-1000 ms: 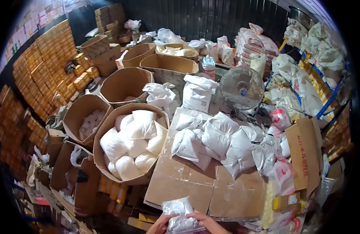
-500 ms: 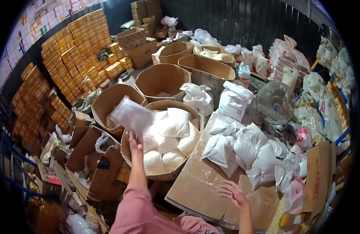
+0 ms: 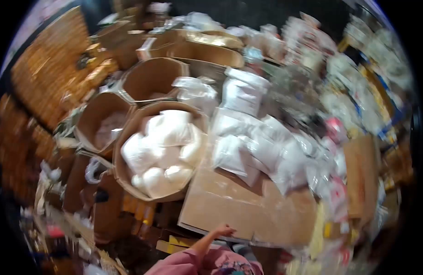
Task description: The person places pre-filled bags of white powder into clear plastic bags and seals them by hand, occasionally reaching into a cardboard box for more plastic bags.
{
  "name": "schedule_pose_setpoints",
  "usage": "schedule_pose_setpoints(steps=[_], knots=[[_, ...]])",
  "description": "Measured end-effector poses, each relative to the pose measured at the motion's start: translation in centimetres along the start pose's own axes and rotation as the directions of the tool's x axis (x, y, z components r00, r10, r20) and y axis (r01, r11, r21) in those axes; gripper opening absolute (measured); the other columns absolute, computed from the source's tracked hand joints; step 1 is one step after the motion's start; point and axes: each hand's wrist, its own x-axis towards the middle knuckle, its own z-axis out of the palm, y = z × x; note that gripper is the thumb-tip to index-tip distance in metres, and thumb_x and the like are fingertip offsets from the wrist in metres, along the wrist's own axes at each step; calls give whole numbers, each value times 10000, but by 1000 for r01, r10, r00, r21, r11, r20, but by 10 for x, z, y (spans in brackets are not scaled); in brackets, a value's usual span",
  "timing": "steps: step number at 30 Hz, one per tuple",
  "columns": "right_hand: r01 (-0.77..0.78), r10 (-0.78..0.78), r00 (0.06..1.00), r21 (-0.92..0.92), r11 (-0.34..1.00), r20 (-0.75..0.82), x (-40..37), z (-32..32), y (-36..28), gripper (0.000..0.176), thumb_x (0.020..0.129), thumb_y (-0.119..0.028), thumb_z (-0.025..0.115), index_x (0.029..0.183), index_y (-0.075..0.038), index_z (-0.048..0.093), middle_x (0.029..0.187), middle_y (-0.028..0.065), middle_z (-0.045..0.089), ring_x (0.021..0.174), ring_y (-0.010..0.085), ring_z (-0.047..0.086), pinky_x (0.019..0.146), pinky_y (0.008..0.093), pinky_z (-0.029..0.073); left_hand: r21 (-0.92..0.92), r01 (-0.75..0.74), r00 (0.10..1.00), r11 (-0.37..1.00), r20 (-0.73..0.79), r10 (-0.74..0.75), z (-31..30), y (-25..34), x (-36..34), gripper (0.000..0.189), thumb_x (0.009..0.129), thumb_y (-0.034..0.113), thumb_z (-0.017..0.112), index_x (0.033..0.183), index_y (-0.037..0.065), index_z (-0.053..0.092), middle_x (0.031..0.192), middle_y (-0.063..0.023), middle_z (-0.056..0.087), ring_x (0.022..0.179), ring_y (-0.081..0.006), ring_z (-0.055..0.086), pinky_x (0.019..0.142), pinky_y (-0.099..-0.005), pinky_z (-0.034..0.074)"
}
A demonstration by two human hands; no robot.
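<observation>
My left hand point(image 3: 225, 230) is low in the head view, drawn back over the front edge of a cardboard sheet point(image 3: 216, 208). Its fingers are blurred but look partly stretched, and no item shows in them. My right hand is out of view. Beyond my left hand, an open cardboard box point(image 3: 122, 176) holds several plump white bags point(image 3: 169, 128). Left of it stands another open box point(image 3: 85, 123), with pale, see-through packets point(image 3: 111, 130) inside. Filled white bags point(image 3: 262, 142) lie together on the sheet's far part.
Further back are more open boxes point(image 3: 152, 75) and an upright white sack point(image 3: 244, 91). A fan point(image 3: 296, 87) stands behind the bags. Stacked yellow-brown cartons point(image 3: 51, 64) line the left. A cardboard panel point(image 3: 360, 176) stands at the right.
The clear bag that my left hand held over the boxes is out of that hand. My left hand has come back toward my body. My right hand has left the view, which has shifted.
</observation>
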Motion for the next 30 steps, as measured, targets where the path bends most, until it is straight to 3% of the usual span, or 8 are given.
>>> schedule_pose_setpoints(steps=[8, 10, 12, 14, 17, 20, 24, 30], knots=[[-190, 181, 982, 198, 962, 61, -11, 15, 109, 382, 895, -285, 570, 1173, -29, 622, 871, 112, 673, 604, 221, 634, 479, 368, 486, 635, 47, 996, 771, -85, 10, -107, -103, 0, 169, 764, 186, 660, 675, 42, 656, 647, -64, 631, 597, -151, 582, 548, -326, 490], [-120, 117, 993, 258, 959, 28, -12, 15, 118, 393, 891, -325, 589, 1162, -43, 623, 989, 102, 663, 748, 212, 649, 605, 354, 533, 835, -365, 922, -411, 385, -38, -135, -92, -15, 168, 760, 213, 673, 665, 74, 659, 651, -91, 641, 681, -184, 660, 617, -341, 527], [-169, 165, 985, 379, 910, 43, -7, 4, 120, 383, 887, -339, 600, 1140, -54, 629, 1049, 94, 650, 816, 217, 641, 686, 365, 537, 786, -424, 900, -450, 421, -112, -181, -113, -5, 178, 817, 215, 645, 786, 41, 662, 716, -100, 663, 719, -218, 675, 618, -335, 537], [-208, 201, 978, 429, 879, 61, 12, -12, 125, 377, 886, -351, 604, 1126, -62, 631, 1065, 82, 643, 846, 221, 637, 721, 380, 539, 990, 56, 997, 128, -49, -58, -167, -74, -19, 176, 830, 209, 635, 826, 34, 656, 738, -106, 665, 724, -221, 676, 617, -334, 538], [-266, 266, 962, 430, 863, 62, 52, -43, 124, 320, 866, -355, 606, 985, -65, 674, 970, 114, 658, 799, 249, 655, 678, 388, 535, 361, 292, 872, 886, -481, -91, -108, -19, -24, 182, 849, 201, 621, 885, 24, 646, 772, -114, 668, 733, -225, 676, 614, -332, 540], [360, -628, 777, -792, 493, -38, 166, -72, 165, 238, 722, -268, 624, 658, -41, 654, 726, 207, 631, 668, 368, 622, 606, 452, 487, 192, 141, 860, 971, -509, -24, -35, 17, -27, 196, 867, 192, 607, 944, 14, 637, 806, -123, 671, 741, -229, 677, 611, -330, 541], [717, -608, 473, -122, 686, -638, 152, -171, -26, 117, 766, -98, 600, 715, 4, 626, 670, 176, 614, 670, 326, 641, 600, 395, 493, 367, 53, 964, 929, -262, 49, 89, 69, -27, 214, 916, 160, 568, 1071, 14, 594, 918, -140, 680, 799, -244, 686, 658, -338, 554], [691, -573, 259, -266, 673, -777, 161, -336, -266, 193, 789, -139, 668, 715, -17, 539, 790, 190, 567, 789, 394, 564, 716, 450, 474, 441, 184, 953, 878, -299, -49, 183, 43, -32, 243, 910, 170, 581, 1072, -6, 626, 898, -128, 689, 772, -206, 673, 665, -321, 557]])
